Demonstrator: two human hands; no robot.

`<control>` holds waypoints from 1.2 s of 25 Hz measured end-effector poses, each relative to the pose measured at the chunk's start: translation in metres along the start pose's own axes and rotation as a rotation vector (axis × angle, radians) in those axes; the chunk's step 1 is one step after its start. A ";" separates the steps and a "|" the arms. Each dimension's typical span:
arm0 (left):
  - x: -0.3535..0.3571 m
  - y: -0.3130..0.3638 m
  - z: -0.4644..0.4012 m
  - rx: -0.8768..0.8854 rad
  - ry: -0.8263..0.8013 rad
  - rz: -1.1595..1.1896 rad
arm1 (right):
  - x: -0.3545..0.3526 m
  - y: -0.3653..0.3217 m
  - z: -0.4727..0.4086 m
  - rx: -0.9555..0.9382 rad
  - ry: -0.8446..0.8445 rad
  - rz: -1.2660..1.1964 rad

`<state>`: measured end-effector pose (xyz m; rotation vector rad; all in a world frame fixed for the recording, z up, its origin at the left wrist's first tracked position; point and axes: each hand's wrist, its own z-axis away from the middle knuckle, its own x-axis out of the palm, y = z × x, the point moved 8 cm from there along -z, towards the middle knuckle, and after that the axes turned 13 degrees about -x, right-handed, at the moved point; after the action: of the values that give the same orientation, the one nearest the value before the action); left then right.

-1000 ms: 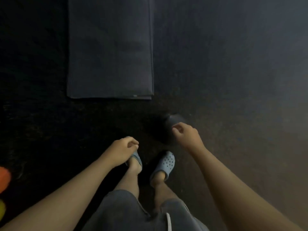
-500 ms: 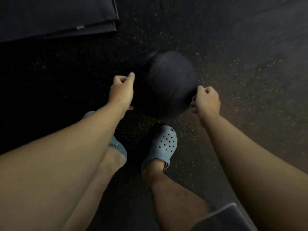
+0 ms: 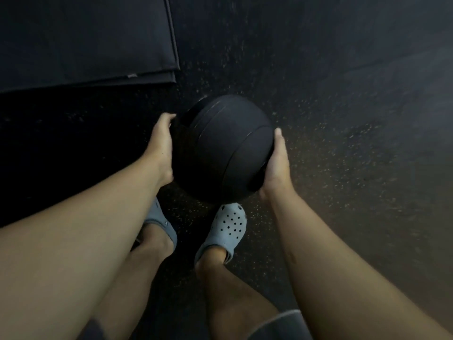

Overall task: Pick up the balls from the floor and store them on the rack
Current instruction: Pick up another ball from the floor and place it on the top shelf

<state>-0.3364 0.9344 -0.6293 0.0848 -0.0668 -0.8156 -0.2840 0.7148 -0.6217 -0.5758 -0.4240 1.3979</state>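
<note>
A large black ball point(image 3: 221, 150) with faint seam lines fills the middle of the head view, just in front of my feet. My left hand point(image 3: 161, 148) presses against its left side, fingers curled round the edge. My right hand point(image 3: 277, 163) cups its right side from below. Both hands grip the ball between them. Whether it still touches the floor I cannot tell. No rack is in view.
A dark folded mat point(image 3: 85, 38) lies on the floor at the upper left, its corner close to the ball. The floor point(image 3: 343, 119) is dark speckled rubber. My feet in grey clogs point(image 3: 225, 227) stand right below the ball.
Both hands have gone from half-closed beside the ball to flat grips on its two sides. The view has dropped closer to the ball and floor.
</note>
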 end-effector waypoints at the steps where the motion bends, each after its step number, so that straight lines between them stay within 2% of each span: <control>1: -0.006 0.013 0.032 0.024 0.004 0.022 | 0.009 -0.025 0.027 -0.034 -0.029 0.030; 3: -0.014 0.039 0.095 0.062 -0.011 0.062 | 0.028 -0.080 0.074 -0.127 -0.049 0.093; 7: -0.039 0.124 0.268 0.221 -0.044 0.167 | 0.103 -0.236 0.188 -0.386 -0.181 0.141; 13: -0.106 0.250 0.572 0.676 -0.155 0.405 | 0.239 -0.453 0.420 -0.802 -0.477 0.031; 16: -0.177 0.279 0.740 0.970 -0.193 0.553 | 0.308 -0.522 0.568 -0.954 -0.677 -0.077; 20: -0.285 0.264 0.930 1.283 -0.154 0.699 | 0.374 -0.560 0.765 -1.062 -0.955 -0.189; 24: -0.412 0.190 1.083 1.530 0.018 0.917 | 0.427 -0.549 0.959 -1.127 -1.219 -0.339; 26: -0.464 0.138 1.151 1.656 0.160 0.965 | 0.446 -0.521 1.048 -1.067 -1.389 -0.394; 30: -0.537 0.040 1.242 1.788 0.427 1.034 | 0.467 -0.465 1.188 -0.913 -1.679 -0.468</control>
<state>-0.7889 1.2919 0.5958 1.7458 -0.3815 0.5257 -0.5615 1.2929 0.5758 0.1826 -2.4198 0.8550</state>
